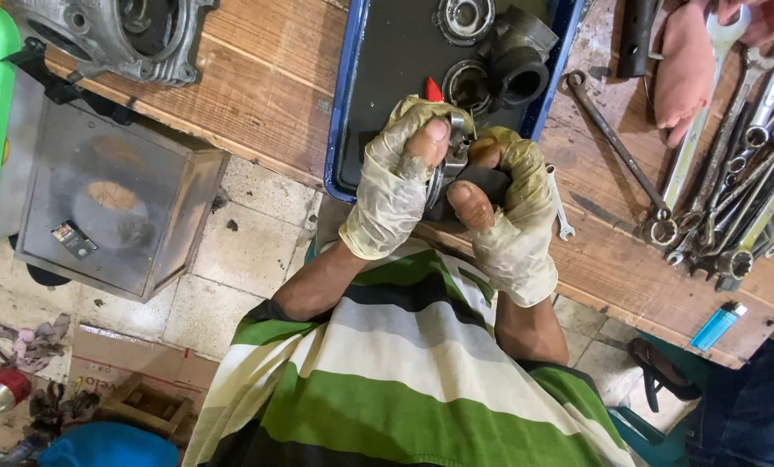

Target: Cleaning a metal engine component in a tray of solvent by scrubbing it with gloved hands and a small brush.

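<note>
Over the edge of the wooden surface [266, 78], we've got both gloved hands wrapped round a small metal part [456, 156].

Our left hand [395, 186] and right hand [512, 207] have their fingers curled tight on it, thumbs pressing from the front, just above the blue tray [339, 112] with dark round parts. Off to the right a pile of wrenches [733, 190] and a blue lighter [718, 325] sit well apart from us.

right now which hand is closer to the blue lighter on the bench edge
Right. The right hand grips the metal part at the bench's front edge, on the same side as the blue lighter. The left hand holds the part's other side, farther away.
</note>
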